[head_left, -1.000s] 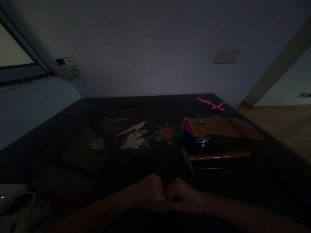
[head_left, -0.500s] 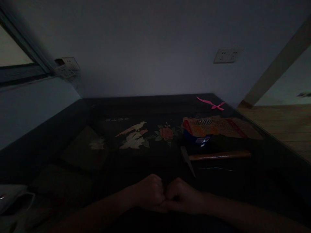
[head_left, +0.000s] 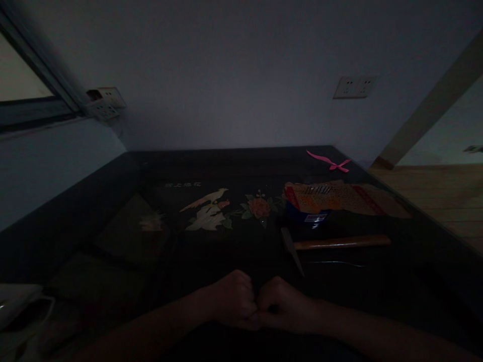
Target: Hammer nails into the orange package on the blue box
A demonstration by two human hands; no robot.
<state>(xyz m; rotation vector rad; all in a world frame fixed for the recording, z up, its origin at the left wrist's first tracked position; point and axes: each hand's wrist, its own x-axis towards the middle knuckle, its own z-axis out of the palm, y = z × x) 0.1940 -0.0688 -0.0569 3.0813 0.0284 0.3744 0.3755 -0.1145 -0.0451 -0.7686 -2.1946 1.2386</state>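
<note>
Left hand (head_left: 236, 300) and right hand (head_left: 285, 305) clench together, any contents hidden; the nearby hammer (head_left: 317, 245) — likely head-heavy and rigid — is best gripped by its wooden handle (head_left: 350, 242).

— Is much light reaching the table (head_left: 226, 163)?
— No, dimness is covering everything; the table is sinking into near black, while the wall (head_left: 226, 75) is looking paler.
— And are the left hand (head_left: 234, 299) and right hand (head_left: 284, 305) showing well?
— Darkly; shadow is hiding their finer details. Small glints are shining on the hammer (head_left: 339, 243) and the blue container (head_left: 297, 214), and the wide view is stretching toward its edges.
</note>
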